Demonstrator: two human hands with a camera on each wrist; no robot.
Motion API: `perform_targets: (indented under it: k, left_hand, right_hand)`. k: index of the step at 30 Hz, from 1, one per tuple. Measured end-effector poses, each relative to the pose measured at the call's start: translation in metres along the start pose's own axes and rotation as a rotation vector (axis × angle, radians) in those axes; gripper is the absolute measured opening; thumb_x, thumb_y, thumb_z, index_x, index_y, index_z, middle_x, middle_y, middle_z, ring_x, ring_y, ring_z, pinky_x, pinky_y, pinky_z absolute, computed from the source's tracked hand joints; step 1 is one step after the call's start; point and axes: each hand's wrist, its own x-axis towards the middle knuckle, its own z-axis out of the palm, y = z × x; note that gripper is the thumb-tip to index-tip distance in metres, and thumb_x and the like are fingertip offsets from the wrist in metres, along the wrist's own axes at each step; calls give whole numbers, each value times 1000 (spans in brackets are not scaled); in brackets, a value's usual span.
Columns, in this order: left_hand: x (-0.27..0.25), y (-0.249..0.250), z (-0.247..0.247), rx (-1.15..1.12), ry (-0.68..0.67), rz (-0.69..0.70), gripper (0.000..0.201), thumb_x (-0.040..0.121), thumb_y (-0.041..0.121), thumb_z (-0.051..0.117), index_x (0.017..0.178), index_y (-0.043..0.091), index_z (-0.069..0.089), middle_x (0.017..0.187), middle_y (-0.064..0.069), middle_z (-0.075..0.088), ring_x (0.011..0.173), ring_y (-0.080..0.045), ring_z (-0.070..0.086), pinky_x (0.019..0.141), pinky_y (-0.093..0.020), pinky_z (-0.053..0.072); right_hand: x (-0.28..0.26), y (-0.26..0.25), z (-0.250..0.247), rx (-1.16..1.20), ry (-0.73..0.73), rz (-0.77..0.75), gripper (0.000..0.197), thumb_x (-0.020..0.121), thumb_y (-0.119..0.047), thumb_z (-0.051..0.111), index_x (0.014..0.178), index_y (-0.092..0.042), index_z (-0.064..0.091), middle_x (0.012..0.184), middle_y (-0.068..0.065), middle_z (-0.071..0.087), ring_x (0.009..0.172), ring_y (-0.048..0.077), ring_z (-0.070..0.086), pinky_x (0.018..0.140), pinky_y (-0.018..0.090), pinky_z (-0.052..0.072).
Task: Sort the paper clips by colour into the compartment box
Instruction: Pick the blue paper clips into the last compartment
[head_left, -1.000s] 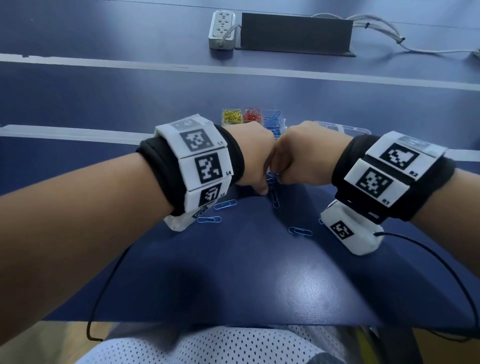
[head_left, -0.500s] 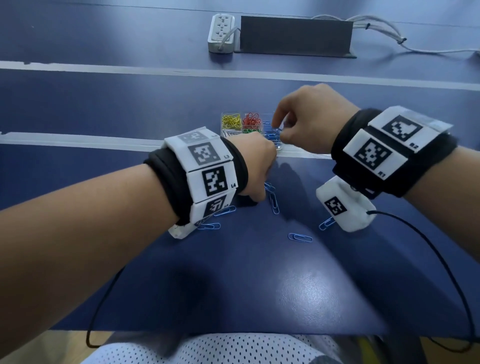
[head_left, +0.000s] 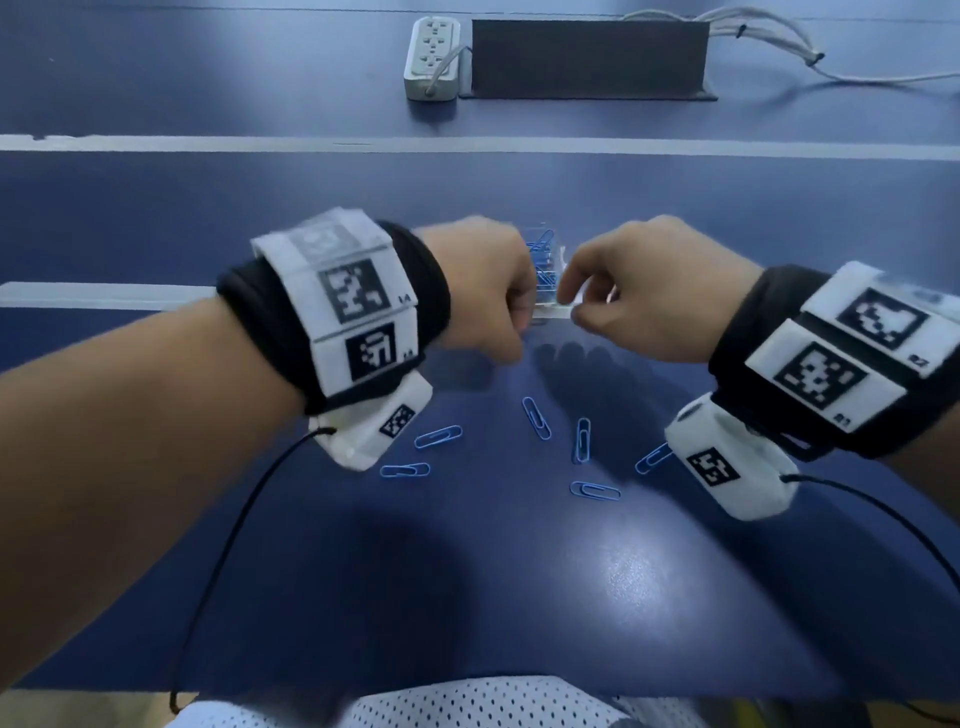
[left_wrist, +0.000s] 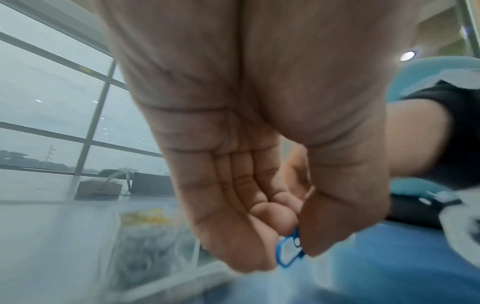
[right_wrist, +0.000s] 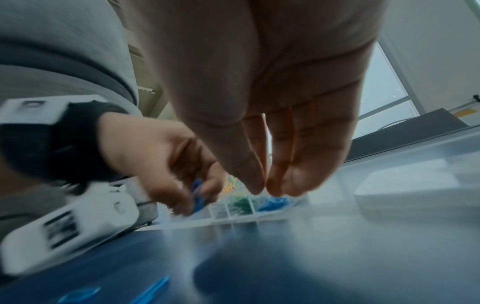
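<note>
A glossy dark-blue surface (head_left: 467, 597) carries a clear plastic compartment box (right_wrist: 228, 212) at 12 o'clock, just beyond both hands. The left hand (head_left: 483, 291) pinches a blue wire paper clip (left_wrist: 288, 253) between thumb and fingertip. The right hand (head_left: 649, 296), fingers loosely bent, holds nothing. Six loose blue clips (head_left: 536, 418) lie flat at 6 o'clock of the hands

The table (head_left: 467, 571) is coloured dark blue and crossed by white stripes (head_left: 208, 143), and the loose clips (head_left: 536, 418) and the pinched clip (left_wrist: 288, 253) are seen in bright blue. Yellow, green and blue heaps are shown inside the clear box (right_wrist: 233, 219). The wristbands (head_left: 426, 280) are black and covered by white tags (head_left: 353, 291) printed with black square codes; the cords (head_left: 218, 561) are black, the power strip (head_left: 434, 57) off-white, the panel (head_left: 587, 57) dark grey.
</note>
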Motion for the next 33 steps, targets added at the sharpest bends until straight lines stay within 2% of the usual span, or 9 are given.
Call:
perform_targets:
  k: [4, 7, 13, 17, 21, 23, 27, 30, 33]
  left_hand:
    - [21, -1, -24, -65, 129, -35, 5, 68, 17, 67, 69, 20, 63, 58, 7, 57, 53, -9, 50, 60, -22, 45]
    - [41, 3, -33, -37, 206, -33, 8, 69, 13, 67, 73, 21, 65, 57, 10, 53, 55, -11, 50, 66, -24, 45]
    - [65, 3, -31, 35, 209, -32, 12, 74, 14, 73, 85, 15, 72, 72, 1, 61, 72, -16, 56, 69, -26, 44]
    - [63, -6, -27, 26, 245, -29, 14, 74, 15, 75, 89, 14, 74, 77, -1, 63, 76, -18, 59, 75, -28, 48]
    - [50, -12, -29, 2, 278, -8, 13, 77, 15, 71, 89, 17, 73, 78, -1, 65, 75, -17, 58, 74, -27, 46]
    - [39, -13, -29, 2, 243, 7, 11, 77, 19, 70, 88, 19, 72, 74, 4, 64, 69, -15, 56, 70, -24, 41]
    - [6, -16, -21, 10, 74, 36, 8, 74, 29, 73, 79, 24, 70, 61, 12, 60, 56, -2, 52, 56, -18, 40]
    - [-23, -20, -11, 37, -26, 64, 12, 70, 35, 74, 73, 25, 70, 57, 11, 60, 54, 6, 53, 50, -4, 37]
    - [-50, -23, -1, 70, -123, 44, 20, 71, 45, 72, 74, 26, 69, 63, 9, 63, 58, 1, 55, 56, -7, 39]
  right_hand:
    - [-20, -4, 6, -16, -116, -19, 19, 81, -19, 54, 91, -29, 67, 73, -9, 57, 77, 18, 54, 77, 26, 45]
    - [-31, -11, 5, -85, -142, -101, 21, 84, -22, 54, 99, -30, 65, 79, -10, 55, 83, 19, 58, 75, 26, 40]
    - [-44, -8, 10, -106, -303, -272, 37, 80, -24, 62, 115, -34, 55, 108, -6, 57, 83, 10, 38, 76, 23, 35]
    - [-51, -7, 13, -98, -338, -263, 38, 82, -23, 61, 118, -34, 54, 110, -5, 54, 86, 11, 40, 84, 30, 45]
    - [-51, -11, 15, -140, -337, -276, 33, 83, -22, 59, 114, -33, 57, 110, -5, 54, 94, 16, 50, 86, 35, 47]
    - [-52, -12, 17, -159, -342, -284, 27, 84, -21, 58, 108, -32, 61, 108, -6, 55, 99, 20, 54, 85, 37, 49]
    - [-53, -13, 16, -184, -355, -280, 17, 82, -20, 54, 93, -29, 64, 95, -4, 64, 90, 24, 58, 79, 39, 51]
    - [-52, -14, 17, -186, -316, -257, 18, 83, -21, 53, 96, -30, 62, 78, -10, 58, 82, 21, 53, 74, 29, 47]
    - [-48, -16, 18, -143, -232, -219, 28, 85, -19, 52, 108, -30, 63, 94, -6, 64, 79, 14, 42, 73, 23, 37]
